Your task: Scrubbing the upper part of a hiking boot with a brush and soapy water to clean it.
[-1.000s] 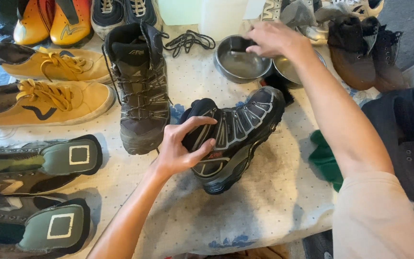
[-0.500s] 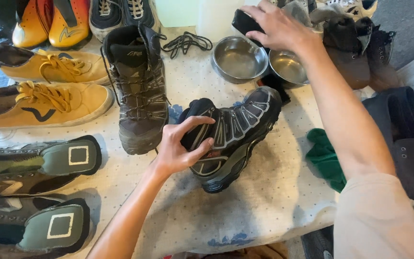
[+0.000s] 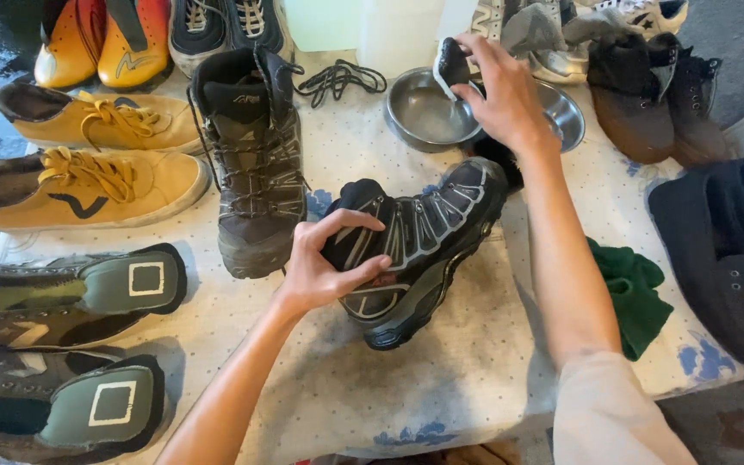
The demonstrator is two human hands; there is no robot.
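The fingers of the left hand curl around the heel and collar of a dark hiking boot, the thumb over the top, so the hand is closed on it and keeps it on its side near the middle of the table. The toe of the boot points to the far right. The right hand pinches a small dark brush between thumb and fingertips, closed on it, and holds it above a steel bowl at the far edge of the table; a second steel bowl stands just beside it on the right.

By my judgement, the step in hand is wetting the brush, and scrubbing the boot needs the brush to be carried down to the upper while the left hand steadies the heel.

The matching boot stands upright to the left, with loose black laces behind it. Tan sneakers lie at the left edge, camouflage shoes at the near left corner, and a green cloth near the right edge
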